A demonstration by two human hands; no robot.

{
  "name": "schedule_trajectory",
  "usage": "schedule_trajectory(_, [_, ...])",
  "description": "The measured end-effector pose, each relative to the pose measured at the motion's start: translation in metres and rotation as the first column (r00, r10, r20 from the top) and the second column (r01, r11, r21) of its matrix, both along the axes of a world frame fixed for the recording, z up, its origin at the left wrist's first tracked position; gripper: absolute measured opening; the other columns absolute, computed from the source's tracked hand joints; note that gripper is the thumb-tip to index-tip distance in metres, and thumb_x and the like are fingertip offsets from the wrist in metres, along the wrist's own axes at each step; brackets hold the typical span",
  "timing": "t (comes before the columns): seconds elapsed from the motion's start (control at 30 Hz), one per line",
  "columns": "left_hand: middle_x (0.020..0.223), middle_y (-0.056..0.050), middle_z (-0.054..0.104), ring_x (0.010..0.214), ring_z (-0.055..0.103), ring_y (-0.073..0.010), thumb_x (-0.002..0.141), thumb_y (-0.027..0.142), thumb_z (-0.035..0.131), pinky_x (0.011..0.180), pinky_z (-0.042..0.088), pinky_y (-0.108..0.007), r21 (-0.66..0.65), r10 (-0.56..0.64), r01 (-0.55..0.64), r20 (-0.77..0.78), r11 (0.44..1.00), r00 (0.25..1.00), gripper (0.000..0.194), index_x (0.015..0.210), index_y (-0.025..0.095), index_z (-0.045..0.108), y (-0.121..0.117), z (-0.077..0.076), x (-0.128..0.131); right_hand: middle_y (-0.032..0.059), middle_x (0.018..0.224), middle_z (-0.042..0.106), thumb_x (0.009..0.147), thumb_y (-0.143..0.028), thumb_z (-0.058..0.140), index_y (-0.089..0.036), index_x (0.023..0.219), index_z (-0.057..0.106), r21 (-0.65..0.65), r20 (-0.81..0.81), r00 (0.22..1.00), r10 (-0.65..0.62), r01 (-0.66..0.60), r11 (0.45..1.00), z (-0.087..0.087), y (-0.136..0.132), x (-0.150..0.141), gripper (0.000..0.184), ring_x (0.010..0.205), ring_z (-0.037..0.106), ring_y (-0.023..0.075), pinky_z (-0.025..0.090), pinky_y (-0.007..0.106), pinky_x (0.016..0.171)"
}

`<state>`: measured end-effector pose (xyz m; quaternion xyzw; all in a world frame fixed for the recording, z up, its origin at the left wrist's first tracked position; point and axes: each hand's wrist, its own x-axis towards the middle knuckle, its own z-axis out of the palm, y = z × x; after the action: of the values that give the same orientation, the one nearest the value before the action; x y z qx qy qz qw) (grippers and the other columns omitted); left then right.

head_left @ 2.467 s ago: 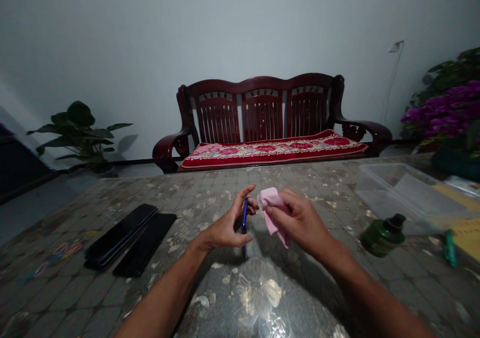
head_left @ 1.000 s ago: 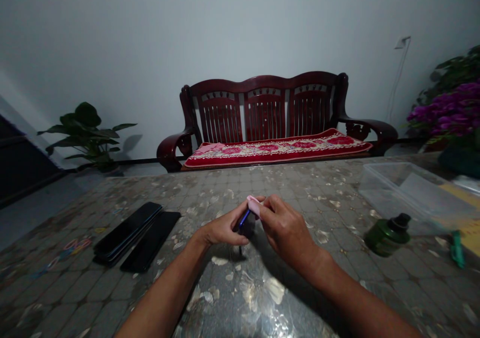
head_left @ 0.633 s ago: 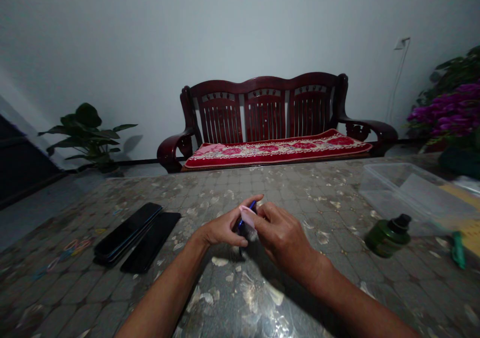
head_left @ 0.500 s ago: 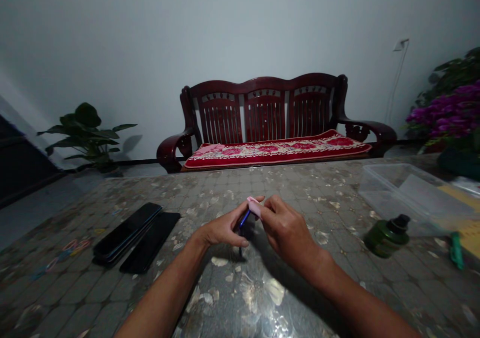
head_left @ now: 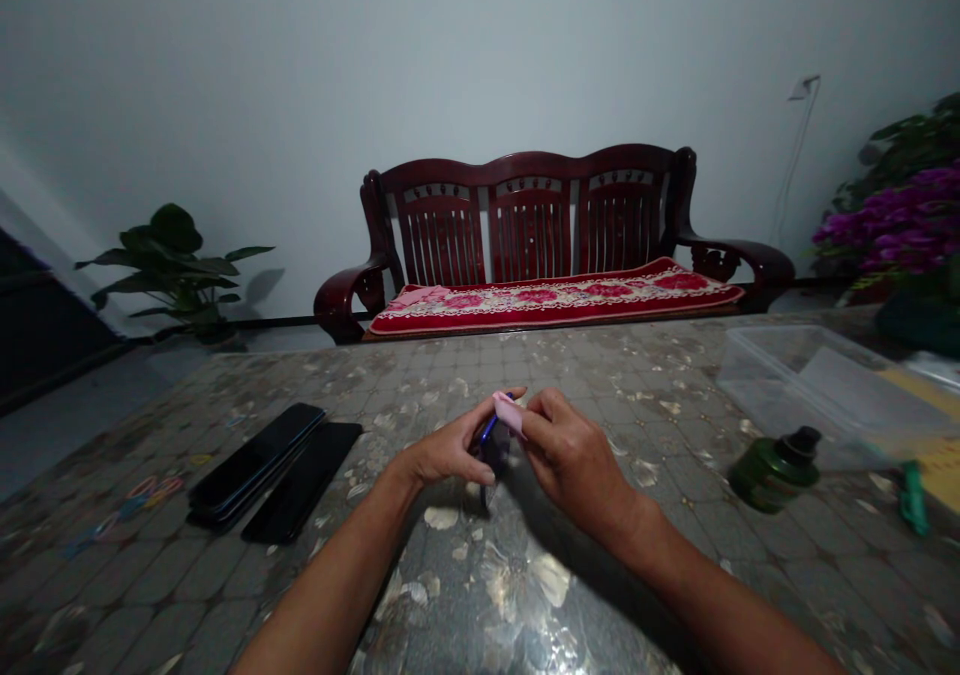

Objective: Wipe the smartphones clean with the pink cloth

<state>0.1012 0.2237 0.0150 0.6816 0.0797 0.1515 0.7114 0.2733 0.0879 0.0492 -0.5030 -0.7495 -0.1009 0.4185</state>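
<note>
My left hand [head_left: 454, 447] grips a phone [head_left: 495, 445] with a blue edge, holding it tilted up above the table, its thumb at the near side and fingers behind. Pinched in my right hand [head_left: 566, 445] is a small pink cloth [head_left: 509, 413], which touches the phone's upper edge. Most of the phone's faces are turned away or hidden by the hands. To the left lie a stack of dark phones [head_left: 259, 460] and, beside it, another black phone [head_left: 304, 485], flat on the table.
A green bottle with a black cap [head_left: 776, 470] stands at right, before a clear plastic box [head_left: 825, 395]. A green object [head_left: 913, 500] lies near the right edge. Colourful scissors-like loops [head_left: 146, 493] are at far left. Beyond the patterned table [head_left: 517, 615] stands a wooden bench [head_left: 529, 215].
The phone has turned slightly in my left hand, so more of its dark face shows. The pink cloth has shifted a little along its upper edge.
</note>
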Motion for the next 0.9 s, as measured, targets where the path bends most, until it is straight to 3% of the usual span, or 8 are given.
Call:
schedule_trajectory(0.2, [0.145,-0.014,0.054,0.133,0.050,-0.0363,0.051,0.041,0.098,0.111,0.038,-0.043,-0.046,0.073,-0.075,-0.041,0.996,0.996,0.127,0.157,0.023,0.031,0.001,0.000,0.001,0.0062,0.093,0.058,0.097,-0.011,0.049,-0.025,0.141,0.056,0.035,-0.049,0.994,0.095,-0.093,0.995,-0.004,0.004,-0.001,0.047,0.083,0.059,0.0179,0.054,0.028,0.070])
schedule_trajectory(0.33, [0.140,-0.013,0.057,0.131,0.052,-0.0341,0.051,0.042,0.098,0.112,0.037,-0.042,-0.049,0.049,-0.050,-0.013,0.998,0.999,0.127,0.157,0.022,0.030,0.001,0.001,0.004,0.0067,0.095,0.057,0.098,-0.014,0.049,-0.025,0.146,0.051,0.046,-0.012,0.990,0.140,-0.140,0.989,-0.008,0.006,-0.003,0.049,0.084,0.059,0.0181,0.054,0.030,0.071])
schedule_trajectory(0.53, [0.134,-0.011,0.062,0.124,0.057,-0.0313,0.053,0.031,0.097,0.107,0.041,-0.040,-0.006,0.073,-0.073,-0.024,0.997,0.997,0.125,0.157,0.021,0.030,0.001,0.003,0.006,0.0061,0.090,0.060,0.099,-0.016,0.048,-0.021,0.142,0.054,0.135,0.120,0.988,0.096,-0.112,0.985,-0.007,0.007,0.003,0.044,0.078,0.057,0.0172,0.050,0.028,0.066])
schedule_trajectory(0.7, [0.121,-0.007,0.067,0.108,0.064,-0.0254,0.055,0.014,0.091,0.093,0.049,-0.032,0.043,0.144,-0.141,-0.073,0.989,0.987,0.118,0.157,0.023,0.032,-0.002,0.005,0.007,0.0041,0.082,0.060,0.100,-0.017,0.051,-0.021,0.125,0.065,0.235,0.224,0.974,0.020,-0.074,0.969,-0.007,0.008,0.003,0.029,0.072,0.054,0.0156,0.044,0.027,0.062])
schedule_trajectory(0.9, [0.134,-0.009,0.061,0.110,0.064,-0.0251,0.058,0.010,0.087,0.095,0.049,-0.032,0.067,0.214,-0.210,-0.058,0.975,0.975,0.109,0.154,0.025,0.038,-0.006,0.011,0.008,0.0047,0.086,0.061,0.100,-0.019,0.051,-0.023,0.122,0.067,0.136,0.208,0.977,0.053,-0.083,0.987,-0.011,0.009,0.003,0.028,0.080,0.057,0.0164,0.048,0.027,0.067])
